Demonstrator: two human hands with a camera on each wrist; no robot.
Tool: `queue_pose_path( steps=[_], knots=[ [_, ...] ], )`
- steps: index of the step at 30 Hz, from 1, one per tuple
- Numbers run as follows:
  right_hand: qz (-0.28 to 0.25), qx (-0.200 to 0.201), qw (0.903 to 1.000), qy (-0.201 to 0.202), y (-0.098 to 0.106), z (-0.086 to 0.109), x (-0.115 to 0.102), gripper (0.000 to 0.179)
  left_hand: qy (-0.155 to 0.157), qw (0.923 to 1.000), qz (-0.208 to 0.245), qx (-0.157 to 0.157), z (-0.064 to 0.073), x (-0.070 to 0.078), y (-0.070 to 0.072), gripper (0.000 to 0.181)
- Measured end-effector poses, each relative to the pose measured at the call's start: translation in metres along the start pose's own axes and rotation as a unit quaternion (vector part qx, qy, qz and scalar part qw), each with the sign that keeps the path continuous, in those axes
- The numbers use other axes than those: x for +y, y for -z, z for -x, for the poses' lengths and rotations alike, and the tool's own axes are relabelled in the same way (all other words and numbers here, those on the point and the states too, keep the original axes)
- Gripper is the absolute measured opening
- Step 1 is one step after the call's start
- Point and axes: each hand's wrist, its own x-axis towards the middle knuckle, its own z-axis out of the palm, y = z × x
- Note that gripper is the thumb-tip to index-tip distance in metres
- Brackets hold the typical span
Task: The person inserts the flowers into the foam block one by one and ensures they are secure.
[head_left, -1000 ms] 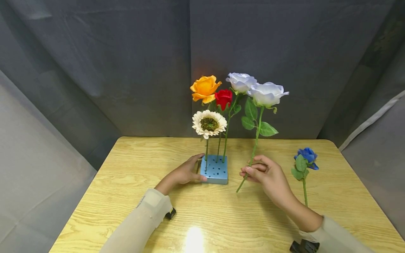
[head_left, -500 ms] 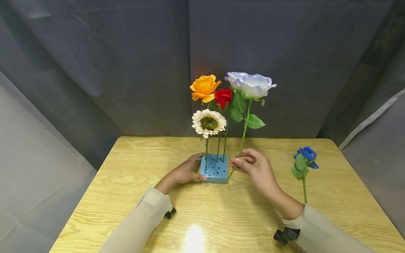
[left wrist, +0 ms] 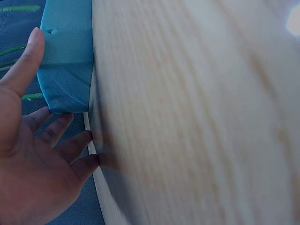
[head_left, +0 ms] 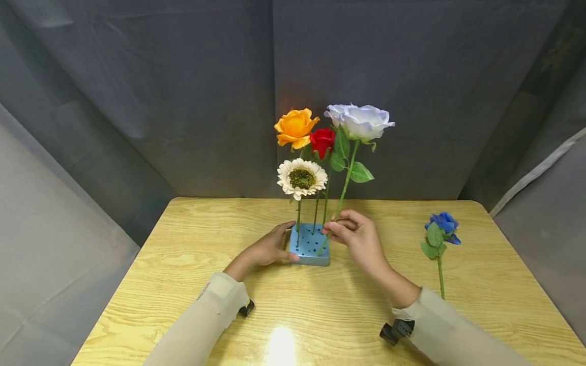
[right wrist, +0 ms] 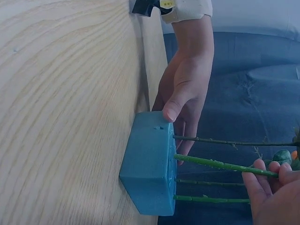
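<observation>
My right hand (head_left: 361,239) pinches the green stem (right wrist: 225,165) of a pale lilac-white artificial rose (head_left: 366,123). The stem leans, its lower tip at the top face of a blue foam block (head_left: 309,260) with small holes; whether it sits inside a hole I cannot tell. At the block's left side, my left hand (head_left: 267,248) holds it, thumb (left wrist: 29,58) on the front edge and fingers toward the back corner. Standing in the block are a cream sunflower (head_left: 302,178), a red rose (head_left: 322,142), an orange rose (head_left: 296,128) and another white rose (head_left: 334,113), partly hidden.
A blue rose (head_left: 442,227) with green leaves lies at the right of the wooden table (head_left: 183,244), its lower stem hidden behind my right forearm. Dark grey cloth (head_left: 220,101) hangs behind the table, with lighter cloth at the sides.
My right hand has moved left with the white rose, bringing its stem tip from beside the block to over the block's top. My left hand and the block have stayed put.
</observation>
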Motion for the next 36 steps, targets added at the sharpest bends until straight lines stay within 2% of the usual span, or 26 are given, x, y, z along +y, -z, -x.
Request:
queue_pose_path(
  steps=[14, 27, 36],
  knots=[
    [-0.022, -0.001, 0.9997, 0.013, -0.015, -0.010, 0.004, 0.015, 0.001, 0.9999, 0.014, 0.003, -0.001, -0.001, 0.000, 0.110],
    [0.003, -0.002, 1.0000, 0.007, -0.020, -0.012, 0.012, 0.015, 0.005, 1.0000, 0.006, 0.005, 0.000, 0.000, 0.000, 0.110],
    [0.017, -0.003, 0.9998, 0.012, -0.025, -0.014, 0.016, 0.022, -0.005, 0.9999, 0.006, 0.008, -0.001, -0.001, -0.001, 0.110]
  ],
)
